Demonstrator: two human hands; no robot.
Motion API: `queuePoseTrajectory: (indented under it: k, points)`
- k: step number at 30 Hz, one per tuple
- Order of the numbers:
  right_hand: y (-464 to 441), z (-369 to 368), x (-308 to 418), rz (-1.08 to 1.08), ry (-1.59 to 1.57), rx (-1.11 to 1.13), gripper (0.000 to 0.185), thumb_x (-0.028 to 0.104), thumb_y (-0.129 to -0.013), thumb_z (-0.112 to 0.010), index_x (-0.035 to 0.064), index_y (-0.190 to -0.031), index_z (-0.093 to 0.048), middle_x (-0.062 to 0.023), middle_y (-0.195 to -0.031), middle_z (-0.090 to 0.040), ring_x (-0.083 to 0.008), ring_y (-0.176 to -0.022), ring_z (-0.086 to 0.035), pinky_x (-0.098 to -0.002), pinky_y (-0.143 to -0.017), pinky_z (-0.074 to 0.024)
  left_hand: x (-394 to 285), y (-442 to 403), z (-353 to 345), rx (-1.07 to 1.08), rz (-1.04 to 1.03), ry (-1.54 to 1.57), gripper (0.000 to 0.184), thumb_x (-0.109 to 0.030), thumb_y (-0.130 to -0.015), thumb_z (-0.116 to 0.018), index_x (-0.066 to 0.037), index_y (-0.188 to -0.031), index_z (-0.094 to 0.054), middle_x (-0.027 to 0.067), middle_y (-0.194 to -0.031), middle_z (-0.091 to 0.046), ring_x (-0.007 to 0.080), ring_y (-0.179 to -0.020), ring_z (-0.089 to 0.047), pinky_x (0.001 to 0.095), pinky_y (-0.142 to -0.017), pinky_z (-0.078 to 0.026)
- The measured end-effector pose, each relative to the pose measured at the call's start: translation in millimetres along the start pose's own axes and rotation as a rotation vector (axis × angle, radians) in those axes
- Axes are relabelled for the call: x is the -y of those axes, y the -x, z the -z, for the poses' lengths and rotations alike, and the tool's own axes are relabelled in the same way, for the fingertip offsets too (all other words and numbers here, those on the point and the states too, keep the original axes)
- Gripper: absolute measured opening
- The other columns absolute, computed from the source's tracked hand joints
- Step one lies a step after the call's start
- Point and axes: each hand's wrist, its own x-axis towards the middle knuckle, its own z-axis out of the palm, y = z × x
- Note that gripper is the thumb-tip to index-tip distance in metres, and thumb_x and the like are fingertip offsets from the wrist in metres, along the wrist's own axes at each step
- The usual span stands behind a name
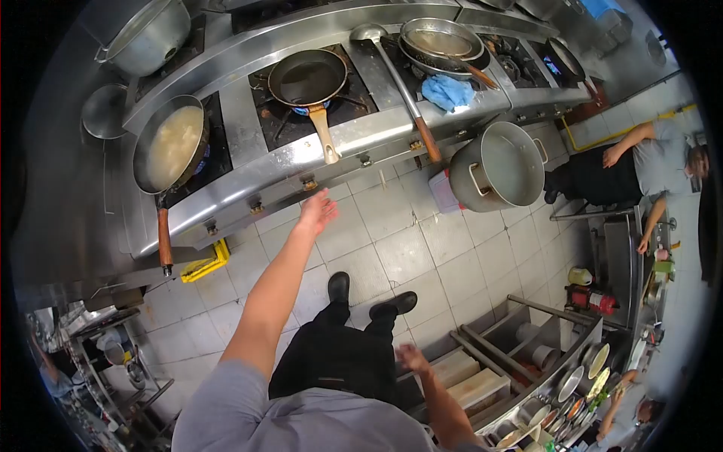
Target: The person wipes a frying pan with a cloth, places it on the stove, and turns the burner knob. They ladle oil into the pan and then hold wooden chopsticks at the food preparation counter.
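My left hand (319, 212) is stretched out over the floor just below the stove's front edge, holding nothing, its fingers partly extended. Closest to it are a burner knob (309, 183) and the light handle of a dark frying pan (307, 78), which sits over a blue flame. Low at my right side hangs my right hand (412, 358), smeared, with its fingers unclear. Further left on the stove, a second frying pan (172, 145) holds pale food in bubbling liquid. A long-handled ladle (399, 83) lies across the stove to the right.
A large metal pot (506, 166) stands right of the stove front. A blue cloth (448, 92) lies beside a strainer (441, 39). Behind my right side is a prep counter with several bowls (571, 384). Two co-workers stand at the right; part of another person shows lower left.
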Motion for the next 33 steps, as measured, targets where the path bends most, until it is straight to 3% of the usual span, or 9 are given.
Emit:
queuePoseTrajectory:
  k: [1,3,6,9,14,16,23,28,33]
  points:
    - [-10.0,14.8,-65.8,0.929,0.211,0.191,0.046,0.039,-0.084,-0.063,0.0118,-0.117,-0.046,-0.0026,-0.099,-0.058,-0.0151,-0.085,-0.057,-0.0327,-0.064,-0.0493,-2.1,-8.2,-1.9,-0.19,0.03,0.006,0.041,-0.029,-0.085,-0.059,-0.01,-0.119,-0.047,0.0133,-0.119,-0.048,0.024,-0.104,-0.051,0.0395,-0.081,-0.047]
    - [45.1,8.6,-113.3,-0.196,-0.28,-0.057,0.041,0.034,-0.084,-0.064,0.0114,-0.114,-0.048,-0.002,-0.095,-0.057,-0.0151,-0.084,-0.057,-0.0348,-0.064,-0.049,-4.0,-26.4,-1.0,-0.38,0.066,0.005,0.041,-0.029,-0.085,-0.06,-0.01,-0.119,-0.048,0.014,-0.12,-0.046,0.024,-0.104,-0.051,0.0395,-0.08,-0.048]
    - [77.8,-21.3,-114.2,-0.423,-0.014,-0.195,0.034,0.033,-0.086,-0.06,0.0111,-0.111,-0.049,-0.0016,-0.092,-0.057,-0.0136,-0.078,-0.055,-0.0352,-0.064,-0.049,-5.5,-43.2,8.4,-0.47,0.029,0.005,0.037,-0.028,-0.084,-0.062,-0.011,-0.115,-0.052,0.0108,-0.117,-0.048,0.0223,-0.101,-0.053,0.0374,-0.076,-0.048]
    - [83.0,-41.7,-116.6,-0.299,-0.333,-0.273,0.033,0.036,-0.088,-0.056,0.0106,-0.108,-0.051,-0.0008,-0.086,-0.057,-0.0134,-0.077,-0.055,-0.0374,-0.064,-0.0491,-2.2,-50.5,11.4,-0.465,-0.084,-0.057,0.033,-0.029,-0.085,-0.062,-0.01,-0.111,-0.055,0.0068,-0.112,-0.052,0.0196,-0.096,-0.055,0.0362,-0.073,-0.048]
    - [66.8,-67.7,-70.6,-0.29,-0.035,-0.36,0.036,0.035,-0.091,-0.051,0.0035,-0.107,-0.054,-0.0039,-0.079,-0.056,-0.0136,-0.073,-0.055,-0.0318,-0.06,-0.0463,5.2,-64.4,19.4,-0.596,-0.16,-0.015,0.031,-0.029,-0.084,-0.064,-0.009,-0.106,-0.055,0.0052,-0.103,-0.058,0.0182,-0.088,-0.056,0.0364,-0.068,-0.048]
    - [54.6,-64.9,-103.1,0.125,0.314,-0.51,0.037,0.035,-0.092,-0.049,0.0015,-0.108,-0.054,-0.0041,-0.075,-0.055,-0.0124,-0.06,-0.05,-0.0281,-0.05,-0.0412,6.9,-61.7,13.7,-0.616,-0.158,-0.031,0.029,-0.03,-0.086,-0.062,-0.01,-0.107,-0.057,0.0048,-0.103,-0.057,0.0184,-0.091,-0.057,0.0364,-0.071,-0.049]
    - [85.6,-35.9,-94.0,-0.255,-0.24,-0.355,0.041,0.037,-0.092,-0.051,-0.0005,-0.109,-0.052,-0.0023,-0.072,-0.053,-0.011,-0.053,-0.045,-0.0269,-0.045,-0.037,8.3,-64.3,13.4,-0.616,-0.217,-0.002,0.038,-0.026,-0.081,-0.066,-0.009,-0.108,-0.047,0.0055,-0.101,-0.056,0.0196,-0.085,-0.055,0.0366,-0.067,-0.047]
    - [88.3,-13.6,-87.5,-0.284,-0.031,-0.389,0.05,0.044,-0.092,-0.045,0.0034,-0.121,-0.049,-0.0104,-0.096,-0.062,-0.0216,-0.078,-0.057,-0.0335,-0.06,-0.0453,10.8,-50.9,-2.7,-0.694,-0.262,-0.104,0.045,-0.026,-0.076,-0.07,-0.01,-0.109,-0.044,0.0056,-0.102,-0.056,0.0205,-0.087,-0.054,0.0376,-0.068,-0.046]
    - [114.4,25.7,-36.7,-0.258,0.128,-0.282,0.052,0.045,-0.093,-0.042,0.0038,-0.124,-0.048,-0.0182,-0.113,-0.056,-0.0307,-0.101,-0.053,-0.0371,-0.081,-0.0432,15.3,-48.9,1.0,-0.668,-0.357,-0.346,0.058,-0.029,-0.07,-0.072,-0.014,-0.119,-0.045,0.0046,-0.107,-0.053,0.0171,-0.09,-0.051,0.0381,-0.068,-0.044]
